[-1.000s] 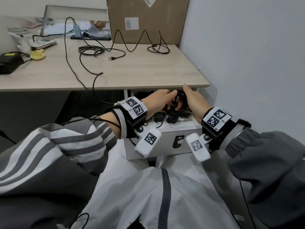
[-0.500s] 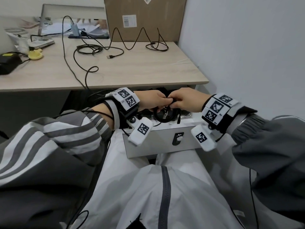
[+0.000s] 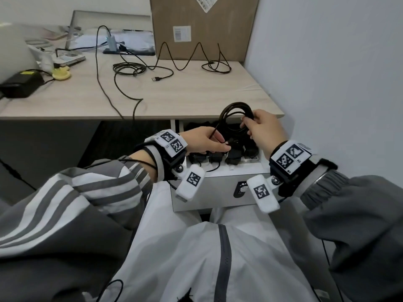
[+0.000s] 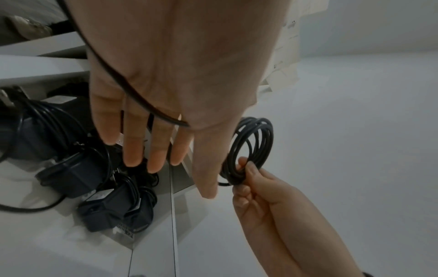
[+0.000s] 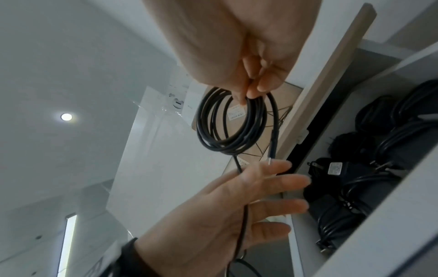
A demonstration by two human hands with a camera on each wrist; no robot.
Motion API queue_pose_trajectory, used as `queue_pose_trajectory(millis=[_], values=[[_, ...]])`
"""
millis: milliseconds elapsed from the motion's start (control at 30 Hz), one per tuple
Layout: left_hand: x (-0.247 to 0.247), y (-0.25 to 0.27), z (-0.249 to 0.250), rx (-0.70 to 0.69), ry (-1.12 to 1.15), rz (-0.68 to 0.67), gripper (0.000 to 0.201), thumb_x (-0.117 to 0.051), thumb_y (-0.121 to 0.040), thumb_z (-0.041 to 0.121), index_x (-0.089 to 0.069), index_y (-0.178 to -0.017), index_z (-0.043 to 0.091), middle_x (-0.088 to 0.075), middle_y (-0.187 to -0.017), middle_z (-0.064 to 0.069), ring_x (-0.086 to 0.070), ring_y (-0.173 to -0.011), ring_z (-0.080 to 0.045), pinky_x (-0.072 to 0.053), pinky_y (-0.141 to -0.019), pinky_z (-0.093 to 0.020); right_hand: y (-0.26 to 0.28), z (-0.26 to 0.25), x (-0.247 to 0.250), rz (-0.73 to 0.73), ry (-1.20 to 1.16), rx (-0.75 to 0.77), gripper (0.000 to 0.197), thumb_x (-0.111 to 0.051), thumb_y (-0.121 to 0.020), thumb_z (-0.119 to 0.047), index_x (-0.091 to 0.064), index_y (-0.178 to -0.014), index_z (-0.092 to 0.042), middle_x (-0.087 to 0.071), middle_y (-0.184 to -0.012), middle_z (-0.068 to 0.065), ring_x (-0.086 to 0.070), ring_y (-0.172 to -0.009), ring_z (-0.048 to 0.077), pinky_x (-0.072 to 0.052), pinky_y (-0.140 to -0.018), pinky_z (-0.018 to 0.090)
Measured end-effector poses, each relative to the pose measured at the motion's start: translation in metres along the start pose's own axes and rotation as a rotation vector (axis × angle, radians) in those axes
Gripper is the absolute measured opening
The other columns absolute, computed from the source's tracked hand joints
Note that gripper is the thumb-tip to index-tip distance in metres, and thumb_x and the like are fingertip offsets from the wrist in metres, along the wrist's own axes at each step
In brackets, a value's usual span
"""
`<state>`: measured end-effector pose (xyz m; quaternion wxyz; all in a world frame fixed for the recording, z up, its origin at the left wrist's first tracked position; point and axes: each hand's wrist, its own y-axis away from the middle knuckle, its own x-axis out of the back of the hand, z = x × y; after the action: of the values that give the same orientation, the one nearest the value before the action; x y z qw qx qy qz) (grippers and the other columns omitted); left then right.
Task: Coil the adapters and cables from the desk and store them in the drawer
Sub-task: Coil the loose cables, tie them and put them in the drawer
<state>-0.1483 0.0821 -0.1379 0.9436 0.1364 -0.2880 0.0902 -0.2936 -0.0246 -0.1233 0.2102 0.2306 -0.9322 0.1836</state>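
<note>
While pinching the cable coil (image 3: 236, 114) above the drawer (image 3: 218, 188), right hand (image 3: 265, 129) sits just below the counter (image 3: 196, 99) edge. Left hand (image 3: 206, 141) spread flat, loose strand across palm.

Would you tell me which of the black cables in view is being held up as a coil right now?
The coiled black cable pinched by the right hand above the open drawer; the others lie on the desk.

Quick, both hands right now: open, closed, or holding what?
Left hand: open, fingers straight, the loose end of the cable lying across the palm.
Right hand: closed, fingers pinching the coiled black cable above the open drawer.
</note>
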Motion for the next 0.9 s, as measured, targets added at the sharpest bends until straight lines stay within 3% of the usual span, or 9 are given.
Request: queue_pose_trajectory(millis=[100,200,300,367,467,533,633,767,900], values=[[0.003,-0.002,0.001,-0.004,-0.205,0.08,0.038,-0.07,-0.084,0.041,-0.063,-0.111,0.015,-0.069,-0.106,-0.003,-0.065,-0.098,-0.019,-0.051,-0.088,-0.031,-0.004,-0.002,-0.005,0.03,-0.122,-0.069,0.012,-0.053,-0.095,-0.018,-0.061,-0.086,-0.016,-0.064,-0.076,-0.005,-0.051,-0.057,0.003,-0.04,-0.056,0.018],[0.012,-0.003,-0.005,0.027,-0.32,0.12,0.032,-0.053,-0.096,0.036,-0.07,-0.1,0.009,-0.073,-0.093,-0.002,-0.063,-0.08,-0.015,-0.05,-0.082,-0.029,-0.017,-0.001,0.008,0.111,-0.235,-0.165,0.021,-0.054,-0.094,-0.016,-0.059,-0.075,-0.02,-0.059,-0.071,-0.001,-0.046,-0.052,0.007,-0.037,-0.052,0.021],[0.019,-0.002,-0.011,0.008,-0.259,0.043,0.04,-0.043,-0.101,0.035,-0.071,-0.092,0.008,-0.068,-0.077,0.002,-0.058,-0.07,-0.011,-0.05,-0.078,-0.023,-0.028,0.002,0.025,0.175,-0.316,-0.246,0.026,-0.054,-0.095,-0.015,-0.059,-0.069,-0.017,-0.056,-0.069,0.002,-0.043,-0.044,0.003,-0.037,-0.046,0.016],[0.017,-0.001,-0.007,-0.047,-0.195,0.021,0.039,-0.04,-0.103,0.032,-0.07,-0.095,0.01,-0.063,-0.073,0.006,-0.052,-0.064,-0.008,-0.043,-0.059,-0.009,-0.028,0.005,0.027,0.173,-0.379,-0.298,0.025,-0.053,-0.096,-0.012,-0.058,-0.071,-0.014,-0.055,-0.071,0.003,-0.043,-0.046,0.003,-0.037,-0.043,0.012],[0.006,-0.008,0.0,-0.075,0.065,0.216,0.038,-0.037,-0.104,0.028,-0.069,-0.101,0.009,-0.059,-0.07,0.004,-0.046,-0.056,-0.005,-0.035,-0.046,-0.007,-0.025,0.009,0.018,0.146,-0.582,-0.423,0.017,-0.051,-0.097,-0.009,-0.054,-0.081,-0.011,-0.051,-0.073,0.002,-0.043,-0.054,0.005,-0.038,-0.043,0.012],[0.001,-0.012,0.005,-0.06,0.3,0.374,0.036,-0.036,-0.104,0.026,-0.068,-0.1,0.009,-0.057,-0.069,0.003,-0.047,-0.049,-0.001,-0.035,-0.045,-0.008,-0.022,0.007,0.011,0.12,-0.702,-0.466,0.014,-0.049,-0.098,-0.007,-0.053,-0.085,-0.01,-0.05,-0.076,0.002,-0.042,-0.057,0.005,-0.038,-0.041,0.011],[-0.002,-0.014,0.017,-0.008,0.665,0.386,0.035,-0.033,-0.105,0.03,-0.064,-0.09,0.018,-0.058,-0.071,0.005,-0.046,-0.055,-0.003,-0.031,-0.049,-0.017,-0.018,-0.001,-0.001,0.086,-0.805,-0.472,0.017,-0.046,-0.098,-0.005,-0.051,-0.083,-0.01,-0.047,-0.075,0.001,-0.041,-0.058,0.006,-0.037,-0.041,0.011],[-0.005,-0.012,0.026,0.101,0.736,0.36,0.025,-0.04,-0.1,0.024,-0.064,-0.094,0.023,-0.061,-0.077,0.009,-0.049,-0.067,-0.004,-0.026,-0.054,-0.022,-0.018,-0.011,-0.008,0.113,-0.92,-0.493,0.016,-0.048,-0.097,-0.003,-0.051,-0.082,-0.007,-0.046,-0.072,0.002,-0.042,-0.056,0.006,-0.037,-0.041,0.013],[-0.013,-0.006,0.02,0.046,0.668,0.233,0.031,-0.044,-0.09,0.01,-0.062,-0.111,0.023,-0.065,-0.104,0.004,-0.051,-0.084,-0.006,-0.029,-0.068,-0.027,-0.017,-0.016,-0.015,0.111,-0.957,-0.533,0.019,-0.047,-0.098,-0.003,-0.05,-0.08,-0.006,-0.045,-0.07,0.003,-0.042,-0.055,0.007,-0.038,-0.041,0.014]])
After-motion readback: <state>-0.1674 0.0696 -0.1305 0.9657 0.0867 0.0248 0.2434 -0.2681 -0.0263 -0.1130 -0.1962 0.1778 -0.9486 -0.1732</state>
